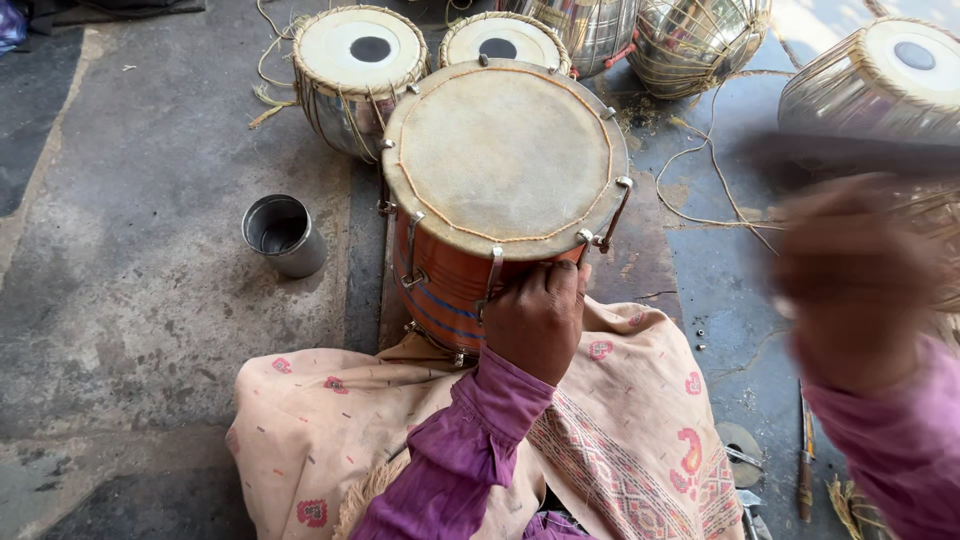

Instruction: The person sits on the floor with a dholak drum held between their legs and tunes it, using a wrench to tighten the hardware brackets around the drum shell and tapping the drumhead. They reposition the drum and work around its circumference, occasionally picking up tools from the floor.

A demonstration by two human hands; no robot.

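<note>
Several drums crowd the far edge of the concrete floor (120, 250) where you sit, and you work on the one nearest you. Going left to right: a small steel cup (283, 234) stands open-mouthed on the floor, just left of the work and within easy reach. Behind it two steel-bodied drums (358, 70) with black-spotted heads sit upright, touching the big drum's far rim, set aside from the work. At centre the orange drum (503, 160) stands upright with its plain skin facing you, its base against the patterned cloth (620, 440) over your lap, which keeps it close and steady. Your left hand (537, 318) grips the near rim, fingers curled over a metal tension hook, bracing the shell so it cannot shift. Loose cord (715, 185) trails across the floor to the right. Your right hand (860, 275) is raised at the right edge, blurred in motion; it appears closed around a dark bar-like tool (850, 152), though the blur hides the grip itself.
</note>
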